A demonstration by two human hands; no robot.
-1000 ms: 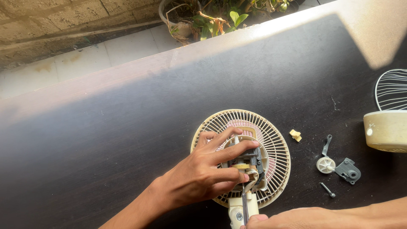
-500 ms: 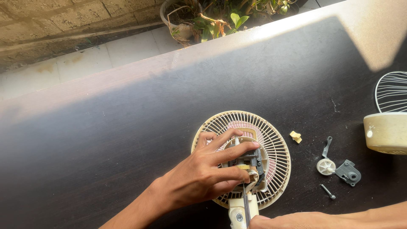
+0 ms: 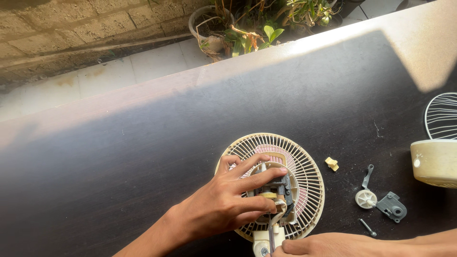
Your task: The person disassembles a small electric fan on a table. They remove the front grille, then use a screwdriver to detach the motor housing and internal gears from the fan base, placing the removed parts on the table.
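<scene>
While the left hand (image 3: 223, 207) clamps a cream round plastic fan grille's (image 3: 304, 164) motor (image 3: 276, 190), the right hand (image 3: 328, 246) at six o'clock pinches a thin metal screwdriver (image 3: 271, 234). Next, steady turning seems needed.

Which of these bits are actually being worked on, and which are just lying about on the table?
In hand:
- round fan grille
- motor at its middle, steadied by the left hand
- thin tool held by the right hand

Lying about:
- small cream clip
- white wheel with grey bracket
- loose screw
- cream housing
- wire guard
- potted plants
</scene>
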